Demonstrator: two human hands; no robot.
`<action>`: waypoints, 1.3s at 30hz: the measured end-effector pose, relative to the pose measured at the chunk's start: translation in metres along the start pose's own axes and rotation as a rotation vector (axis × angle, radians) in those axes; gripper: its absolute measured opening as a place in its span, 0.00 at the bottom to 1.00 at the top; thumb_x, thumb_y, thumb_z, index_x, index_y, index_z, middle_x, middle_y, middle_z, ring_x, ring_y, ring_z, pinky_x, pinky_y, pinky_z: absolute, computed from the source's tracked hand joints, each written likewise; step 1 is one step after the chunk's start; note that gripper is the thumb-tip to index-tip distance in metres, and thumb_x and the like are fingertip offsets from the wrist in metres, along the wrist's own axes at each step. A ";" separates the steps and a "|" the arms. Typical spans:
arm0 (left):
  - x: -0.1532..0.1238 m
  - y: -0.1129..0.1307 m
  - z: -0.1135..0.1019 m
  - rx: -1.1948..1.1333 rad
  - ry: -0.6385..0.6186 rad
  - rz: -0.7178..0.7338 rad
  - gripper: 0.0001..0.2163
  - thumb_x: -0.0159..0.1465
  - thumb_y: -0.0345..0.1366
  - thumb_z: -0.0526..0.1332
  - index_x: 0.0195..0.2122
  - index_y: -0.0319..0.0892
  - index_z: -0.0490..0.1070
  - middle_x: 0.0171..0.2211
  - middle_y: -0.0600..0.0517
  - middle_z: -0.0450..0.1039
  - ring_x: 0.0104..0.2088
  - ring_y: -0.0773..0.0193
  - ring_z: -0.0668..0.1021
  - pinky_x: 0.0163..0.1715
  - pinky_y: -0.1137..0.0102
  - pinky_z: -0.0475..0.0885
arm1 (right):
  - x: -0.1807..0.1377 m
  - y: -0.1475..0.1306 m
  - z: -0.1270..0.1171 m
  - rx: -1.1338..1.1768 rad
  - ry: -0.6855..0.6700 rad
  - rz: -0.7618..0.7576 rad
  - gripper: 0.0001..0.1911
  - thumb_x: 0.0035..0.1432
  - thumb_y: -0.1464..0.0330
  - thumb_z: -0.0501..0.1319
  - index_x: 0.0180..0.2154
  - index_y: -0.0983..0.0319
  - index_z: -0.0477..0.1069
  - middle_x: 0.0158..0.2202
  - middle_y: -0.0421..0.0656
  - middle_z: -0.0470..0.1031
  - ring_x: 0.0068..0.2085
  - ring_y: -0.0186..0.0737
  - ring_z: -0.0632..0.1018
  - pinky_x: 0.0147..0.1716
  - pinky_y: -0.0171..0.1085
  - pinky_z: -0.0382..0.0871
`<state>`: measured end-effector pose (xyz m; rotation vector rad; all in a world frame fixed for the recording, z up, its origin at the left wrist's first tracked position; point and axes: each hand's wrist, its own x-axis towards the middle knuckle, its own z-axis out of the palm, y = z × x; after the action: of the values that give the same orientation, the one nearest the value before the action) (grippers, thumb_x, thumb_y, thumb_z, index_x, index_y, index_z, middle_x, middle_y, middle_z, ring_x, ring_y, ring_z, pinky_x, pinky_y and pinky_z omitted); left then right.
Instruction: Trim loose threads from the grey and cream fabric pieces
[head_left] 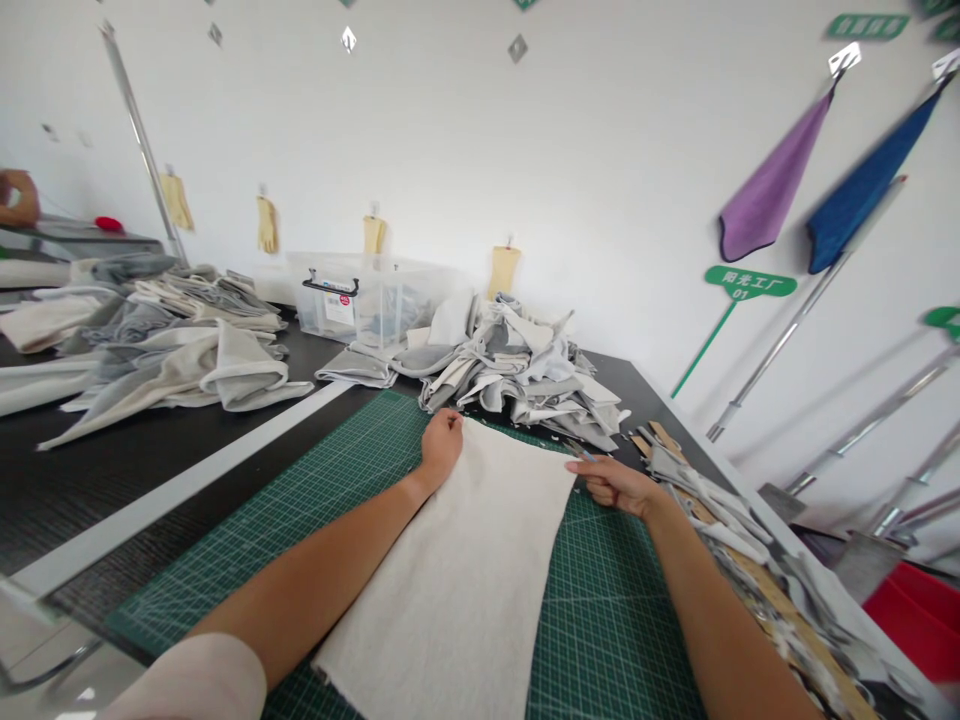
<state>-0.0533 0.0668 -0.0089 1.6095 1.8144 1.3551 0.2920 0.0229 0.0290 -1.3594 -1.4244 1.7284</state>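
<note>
Far left end of the bench: big loose heaps of grey and cream fabric pieces (169, 345) sit on the black worktable (142, 480), with a long white straightedge (180, 490) lying just beside them. Pale yellow cloth bits (268, 225) hang on the wall behind.

Back middle: a clear plastic storage box (367, 310) with a red-and-white label, partly hidden behind a pile of grey and off-white offcuts (517, 375).

Left hand (442, 445): sits at the top left of the cloth, fingers (450, 425) curled down and bunched onto its edge. Can't tell if they're actually pinching it or just pressing.

Middle of the mat: a white terry cloth (450, 570) lies flat, running down the green cutting mat (600, 600) toward the person, between both arms.

Right hand (611, 483): fingers (592, 468) half open and reaching left, tips right at the cloth's right edge. Tiny bluish bit by the fingertips (585, 455), too small to say what it is or if it's held.

Far right: more fabric strips (712, 510) on a wooden strip, with purple (772, 180) and blue towels (862, 180) on the wall above, and a red bin (919, 620) down low.
</note>
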 end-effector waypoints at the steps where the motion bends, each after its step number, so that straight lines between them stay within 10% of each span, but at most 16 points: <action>1: 0.000 0.000 0.000 -0.002 0.005 0.001 0.07 0.67 0.34 0.57 0.41 0.42 0.74 0.40 0.48 0.79 0.39 0.62 0.78 0.40 0.71 0.69 | 0.000 0.001 -0.002 0.012 -0.003 -0.005 0.33 0.50 0.55 0.72 0.22 0.58 0.46 0.14 0.26 0.46 0.16 0.22 0.47 0.15 0.31 0.38; 25: 0.000 0.014 -0.022 0.732 -0.147 0.154 0.17 0.67 0.25 0.46 0.52 0.32 0.68 0.47 0.33 0.72 0.44 0.51 0.80 0.42 0.64 0.74 | 0.006 0.000 0.002 -0.030 0.063 0.041 0.34 0.50 0.52 0.71 0.22 0.57 0.46 0.15 0.26 0.45 0.16 0.22 0.46 0.15 0.31 0.35; 39: -0.011 0.037 -0.036 0.780 -0.154 0.058 0.16 0.67 0.22 0.46 0.47 0.29 0.71 0.41 0.31 0.73 0.42 0.48 0.79 0.39 0.59 0.74 | 0.011 0.004 0.003 -0.082 0.073 0.016 0.30 0.50 0.53 0.71 0.22 0.57 0.50 0.13 0.26 0.47 0.16 0.24 0.45 0.15 0.32 0.34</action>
<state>-0.0576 0.0379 0.0355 2.0559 2.3615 0.5090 0.2859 0.0302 0.0209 -1.4657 -1.4621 1.6285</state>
